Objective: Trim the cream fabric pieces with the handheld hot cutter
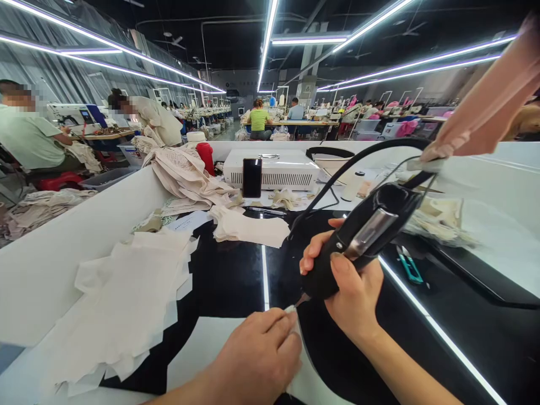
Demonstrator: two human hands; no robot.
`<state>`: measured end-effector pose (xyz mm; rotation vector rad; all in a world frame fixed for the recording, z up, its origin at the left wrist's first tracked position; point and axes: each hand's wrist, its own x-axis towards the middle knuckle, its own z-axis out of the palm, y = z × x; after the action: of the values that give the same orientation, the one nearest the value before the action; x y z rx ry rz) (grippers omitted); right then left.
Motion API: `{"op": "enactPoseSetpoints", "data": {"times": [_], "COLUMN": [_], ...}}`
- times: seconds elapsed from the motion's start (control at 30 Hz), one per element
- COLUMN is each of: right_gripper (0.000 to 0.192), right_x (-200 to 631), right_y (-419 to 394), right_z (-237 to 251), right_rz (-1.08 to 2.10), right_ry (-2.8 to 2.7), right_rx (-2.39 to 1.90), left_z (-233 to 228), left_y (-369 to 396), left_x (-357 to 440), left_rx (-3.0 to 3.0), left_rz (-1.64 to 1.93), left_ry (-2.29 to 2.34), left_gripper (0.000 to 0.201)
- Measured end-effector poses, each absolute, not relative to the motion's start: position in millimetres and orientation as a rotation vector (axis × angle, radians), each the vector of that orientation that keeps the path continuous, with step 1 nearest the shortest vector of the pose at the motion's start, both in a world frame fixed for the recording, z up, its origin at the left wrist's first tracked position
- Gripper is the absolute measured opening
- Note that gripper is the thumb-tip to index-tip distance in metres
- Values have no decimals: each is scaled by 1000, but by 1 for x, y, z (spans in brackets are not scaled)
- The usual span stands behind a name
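Note:
My right hand (352, 292) is wrapped round a black corded hand tool (371, 219) with a silver lever along its side. The tool tilts down to the left, and its small metal tip (302, 300) meets the edge of a white fabric piece (206, 343) just beyond my left fingertips. My left hand (264, 349) is closed, pinching the fabric at that edge near the tip. The fabric lies on a glossy black tabletop (228, 281), partly hidden under my left hand and forearm. A black cable (350, 163) runs from the tool's rear end up and leftward.
White cut pieces (122, 298) are heaped at left, with a smaller stack (251, 226) at centre. Behind stand a phone (252, 178), a vented white box (291, 169) and piled beige fabric (185, 174). Teal thread snips (409, 264) lie right. Other people sit at sewing machines beyond the low white walls.

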<state>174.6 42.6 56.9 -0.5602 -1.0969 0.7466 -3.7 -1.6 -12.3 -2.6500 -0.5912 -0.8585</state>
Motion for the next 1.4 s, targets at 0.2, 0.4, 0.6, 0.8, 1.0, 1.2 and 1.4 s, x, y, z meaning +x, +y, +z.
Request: {"op": "enactPoseSetpoints", "data": {"times": [0.2,0.4,0.6,0.8,1.0,1.2,1.4], "right_gripper": [39,33,33,36,32,41,42], "right_x": [174,170,167,163,162,179,192], "right_y": [43,44,42,39,40,32,8], "right_z": [58,56,60,60,58,79,92], "right_rz": [743,732,753,783,763,693,580], "right_ry": [-1093,-1108,-1077,-1096,-1098,-1189,-1186], "right_rx": [-557,-553,-554,-520,-545,-650,-769], "left_z": [-14,-16,-14,-21,-22,-4,12], "left_y": [-1,-2,-2,-3,-2,8,19], "left_x": [-4,-6,-5,-6,-5,-12,-24], "left_rx": [-2648,-2657,-2685,-2731,-2734,-2753,-2706], "left_rz": [-880,-829,-809,-794,-779,-706,-678], "left_ry": [-625,-653,-661,-687,-660,-686,-788], "left_gripper": [25,19,15,14,16,9,12]}}
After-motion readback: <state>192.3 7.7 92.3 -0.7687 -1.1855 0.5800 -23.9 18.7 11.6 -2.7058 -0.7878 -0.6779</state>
